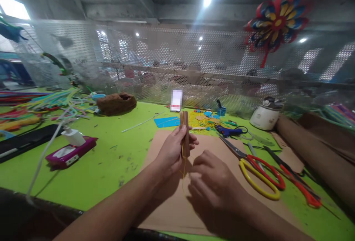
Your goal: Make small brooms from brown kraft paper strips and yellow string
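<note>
My left hand (175, 145) is wrapped round a narrow brown piece (185, 133), which looks like folded leather and stands upright in the grip. A yellow thread (183, 183) runs along the piece and hangs in a loop below it. Just to the right, my right hand (212, 178) is closed with its fingers curled in, slightly blurred. Whatever it pinches is hidden; the thread passes close to its fingertips. Under both hands lies a tan sheet (163, 211) on the green table (116, 182).
Scissors with red and yellow handles (259, 176) and a red-handled tool (302, 189) lie at right. Behind are a blue glue gun (229, 131), yellow scraps (195, 118), a blue sheet (168, 122) and a white jar (264, 115). A purple power strip (70, 154) sits left.
</note>
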Tool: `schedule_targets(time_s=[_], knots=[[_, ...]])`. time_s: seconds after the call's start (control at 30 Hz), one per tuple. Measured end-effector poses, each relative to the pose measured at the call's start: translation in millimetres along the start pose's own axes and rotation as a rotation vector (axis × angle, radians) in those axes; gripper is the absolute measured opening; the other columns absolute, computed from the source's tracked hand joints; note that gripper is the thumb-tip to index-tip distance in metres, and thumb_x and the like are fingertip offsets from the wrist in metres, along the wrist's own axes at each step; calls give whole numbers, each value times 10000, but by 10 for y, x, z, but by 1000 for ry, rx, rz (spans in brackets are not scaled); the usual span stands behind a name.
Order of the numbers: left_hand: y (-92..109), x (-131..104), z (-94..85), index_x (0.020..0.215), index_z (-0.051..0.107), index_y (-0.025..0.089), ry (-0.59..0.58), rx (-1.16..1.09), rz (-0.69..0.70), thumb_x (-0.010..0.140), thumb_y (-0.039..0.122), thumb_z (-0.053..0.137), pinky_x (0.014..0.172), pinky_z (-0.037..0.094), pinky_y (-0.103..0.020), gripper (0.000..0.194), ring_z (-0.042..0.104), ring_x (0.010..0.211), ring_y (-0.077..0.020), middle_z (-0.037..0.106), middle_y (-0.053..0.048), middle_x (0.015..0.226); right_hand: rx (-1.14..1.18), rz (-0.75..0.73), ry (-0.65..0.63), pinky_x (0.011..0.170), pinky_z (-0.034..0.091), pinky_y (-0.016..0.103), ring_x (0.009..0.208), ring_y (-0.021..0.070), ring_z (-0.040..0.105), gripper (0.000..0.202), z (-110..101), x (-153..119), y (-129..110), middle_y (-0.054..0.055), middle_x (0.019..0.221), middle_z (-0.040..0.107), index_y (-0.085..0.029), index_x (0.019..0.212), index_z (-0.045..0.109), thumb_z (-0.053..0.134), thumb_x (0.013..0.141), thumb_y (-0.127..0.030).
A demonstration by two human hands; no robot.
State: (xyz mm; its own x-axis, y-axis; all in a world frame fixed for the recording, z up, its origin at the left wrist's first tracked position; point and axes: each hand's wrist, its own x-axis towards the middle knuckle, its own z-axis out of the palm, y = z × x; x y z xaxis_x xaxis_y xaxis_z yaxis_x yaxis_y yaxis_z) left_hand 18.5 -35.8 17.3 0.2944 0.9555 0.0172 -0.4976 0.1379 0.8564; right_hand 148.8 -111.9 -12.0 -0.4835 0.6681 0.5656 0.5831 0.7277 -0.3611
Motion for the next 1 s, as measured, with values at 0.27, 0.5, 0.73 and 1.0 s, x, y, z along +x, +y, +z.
schedule_targets(time_s=[0.27, 0.5, 0.73, 1.0], knots=[[-18, -66, 106, 895, 540, 144, 37, -2, 96, 862, 350, 559, 567, 451, -205, 210, 576, 565, -97, 603, -6, 650, 1057, 706, 104, 548, 384, 241, 575, 106, 507, 218, 184, 45, 149, 12, 698, 615, -157, 939, 693, 693, 764, -286], [15, -76, 99, 1004, 534, 162, 116, 52, 81, 867, 378, 541, 438, 409, -179, 256, 524, 494, -83, 606, -3, 668, 1521, 704, 139, 536, 419, 224, 516, 87, 541, 432, 267, 39, 75, -16, 662, 611, -168, 1105, 594, 763, 711, -224], [-41, -74, 157, 950, 543, 149, 99, 77, 121, 872, 339, 543, 587, 503, -238, 206, 631, 608, -129, 627, -20, 684, 1480, 695, 46, 483, 418, 210, 485, 82, 525, 302, 328, 26, 81, -8, 646, 593, -141, 985, 598, 732, 730, -233], [-33, -64, 157, 961, 510, 151, 84, 74, 106, 900, 303, 494, 483, 453, -207, 164, 626, 545, -131, 600, -3, 635, 986, 695, -15, 418, 250, 200, 433, 70, 313, 259, 398, -33, -169, -76, 469, 357, -178, 601, 469, 500, 850, -244]])
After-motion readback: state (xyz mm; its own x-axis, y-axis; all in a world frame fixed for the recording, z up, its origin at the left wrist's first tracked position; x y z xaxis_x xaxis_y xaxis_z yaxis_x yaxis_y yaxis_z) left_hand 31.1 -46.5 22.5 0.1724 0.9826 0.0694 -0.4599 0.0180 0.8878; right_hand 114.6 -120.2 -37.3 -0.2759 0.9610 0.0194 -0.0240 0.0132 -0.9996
